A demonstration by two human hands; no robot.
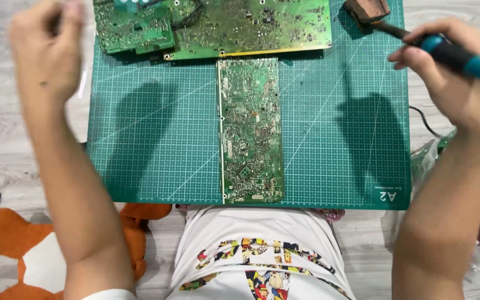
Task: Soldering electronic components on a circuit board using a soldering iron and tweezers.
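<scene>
Soldering iron (462, 60), with blue-green handle and black grip collar, held in the right hand (455, 75) above the far right corner of the green cutting mat (156, 139), fingers wrapped closed around the handle. Dark metal tip angled toward a small brown block (366, 9) at that same far right corner of the mat, touching or just short of it; cannot tell which. Long narrow circuit board (250, 130) lying flat at the middle of the mat, solder side up, running from the near edge up to a larger circuit board (240, 25) laid across the mat's far edge, the two touching or nearly so. Smaller green board (134, 30) resting on the left part of the larger one. Left hand (44, 53) raised over the mat's far left corner, blurred, fingers drawn together at the tips; whether anything is pinched between them, cannot tell. Shadows of both arms cast on the mat either side of the narrow board. Orange and white plush toy (12, 244) on the grey wooden floor (23, 133) beyond the mat's near left corner. Crumpled clear plastic wrapping (429, 153) just off the mat's right edge, beside the right forearm. White printed shirt (256, 250) just below the mat's near edge.
</scene>
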